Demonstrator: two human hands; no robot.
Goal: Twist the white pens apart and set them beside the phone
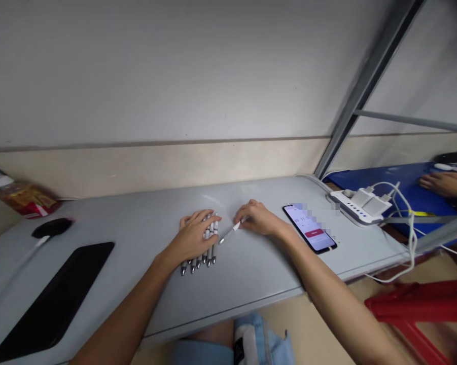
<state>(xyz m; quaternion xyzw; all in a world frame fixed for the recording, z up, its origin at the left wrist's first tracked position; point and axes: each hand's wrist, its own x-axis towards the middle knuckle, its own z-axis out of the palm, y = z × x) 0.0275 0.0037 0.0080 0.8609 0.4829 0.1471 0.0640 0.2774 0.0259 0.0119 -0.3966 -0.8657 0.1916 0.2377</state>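
Several white-and-grey pens (209, 248) with silver tips lie side by side in a row on the grey desk (247, 274). My left hand (194, 235) rests over them, its fingers curved across the top of the row and the thumb along the right side, holding the group. Part of the row is hidden under the palm. Just to the right, my right hand (256, 218) pinches one end of a single white pen (230, 232), which slants down to the left, its other end close to the row.
A lit phone (310, 228) lies right of my right hand. Behind it sits a power strip (357, 205) with chargers and white cables. On the left are a black slab-like object (57, 299), a black item on a cable (52, 227) and a jar (25, 197). Another person's hand (447, 183) rests on a blue surface.
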